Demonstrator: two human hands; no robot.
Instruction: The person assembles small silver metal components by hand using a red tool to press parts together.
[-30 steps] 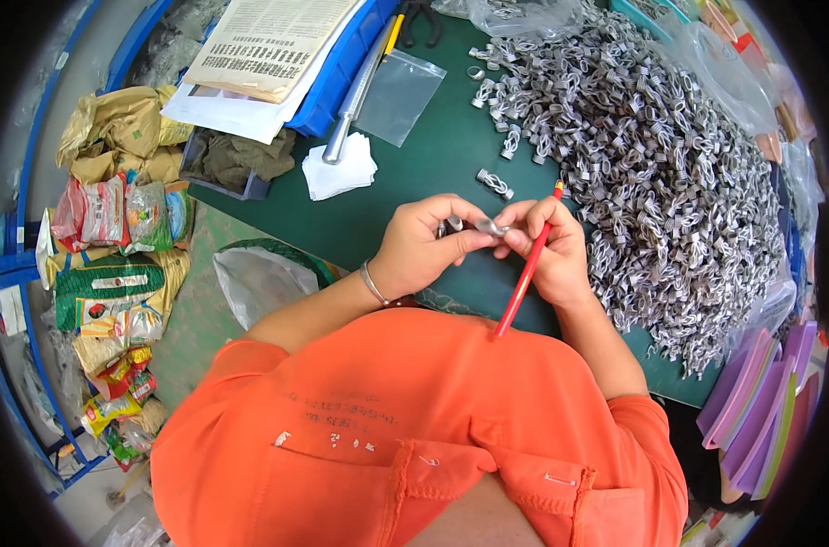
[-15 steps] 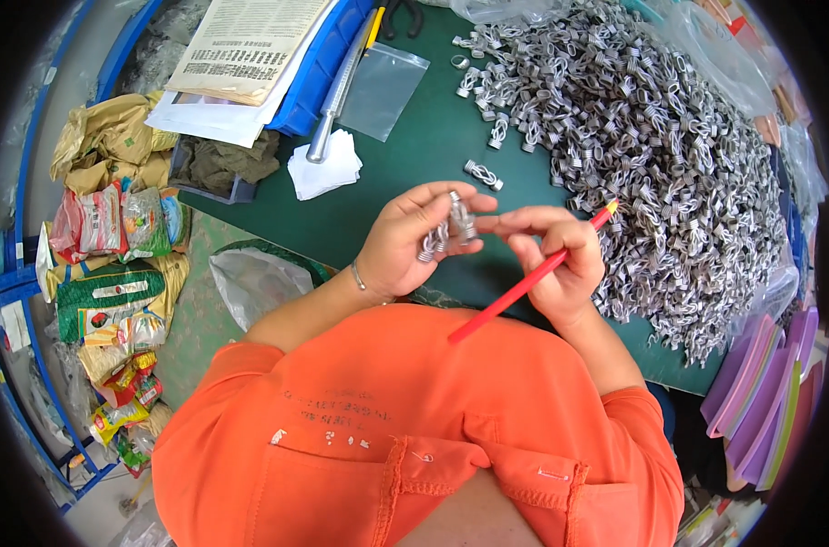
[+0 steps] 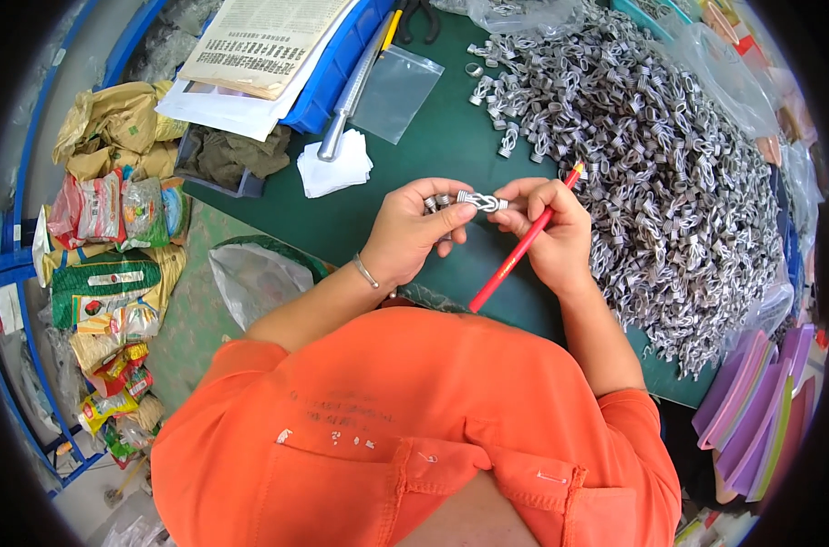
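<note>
Between my two hands a small looped grey metal piece (image 3: 481, 201) is held lengthwise. My left hand (image 3: 413, 228) pinches one end of it with thumb and fingers and keeps a few more such pieces (image 3: 439, 201) in the curled fingers. The fingertips of my right hand (image 3: 558, 232) grip the other end. A red pencil (image 3: 521, 252) rests in that same hand, its tip pointing up and away and its lower end near my orange shirt. Right of my hands lies a large heap of the same metal pieces (image 3: 679, 201) on the green table (image 3: 341, 223).
At the back left stand a blue bin (image 3: 341, 68) with papers (image 3: 250, 46) on it, a metal ruler-like tool (image 3: 346, 105), white paper slips (image 3: 337, 166), a clear zip bag (image 3: 401, 91) and black-handled pliers (image 3: 421, 18). Purple folders (image 3: 752, 401) stand at the right; packets (image 3: 113, 292) hang at the left.
The loose piece on the table in front of my hands is gone from there, and a piece is now stretched between both hands. The pencil has swung slightly more upright.
</note>
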